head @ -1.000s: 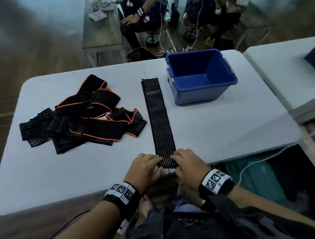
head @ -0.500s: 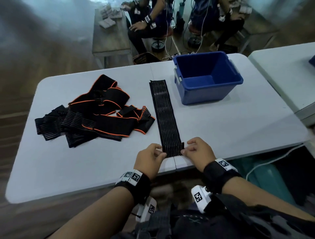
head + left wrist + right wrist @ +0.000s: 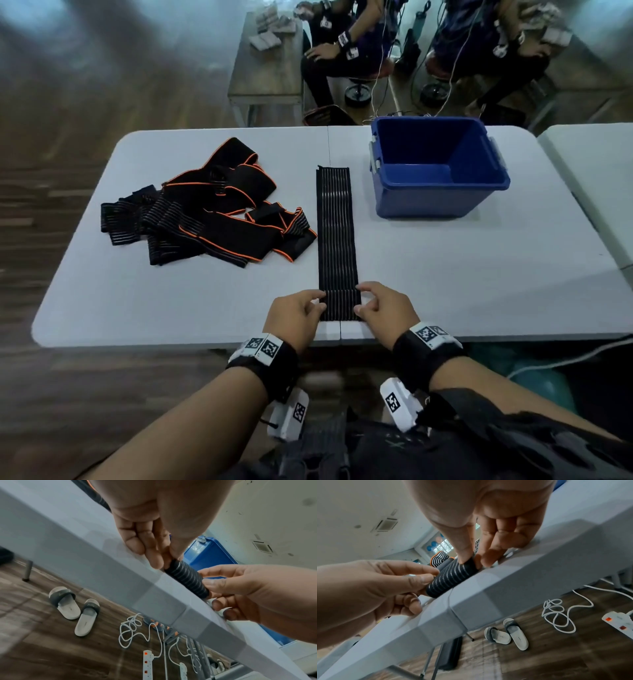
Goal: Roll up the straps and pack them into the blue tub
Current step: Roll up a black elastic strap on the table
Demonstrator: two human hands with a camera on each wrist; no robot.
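A long black strap with thin pale stripes (image 3: 335, 233) lies straight on the white table (image 3: 479, 274), running away from me. Its near end is turned over into a small roll (image 3: 187, 577) (image 3: 452, 574) at the table's front edge. My left hand (image 3: 298, 315) pinches the roll's left end and my right hand (image 3: 383, 308) pinches its right end, thumbs and fingers curled round it. The blue tub (image 3: 438, 171) stands at the far right of the strap, with nothing visible inside.
A heap of black straps with orange edging (image 3: 212, 212) lies left of the flat strap. A second white table (image 3: 596, 178) adjoins on the right. Under the table are slippers (image 3: 75, 609), cables and power strips (image 3: 148, 665). Seated people are beyond the far edge.
The strap's near end has been turned over into a small roll. My hands shifted from lying on top of the end to pinching it at both sides.
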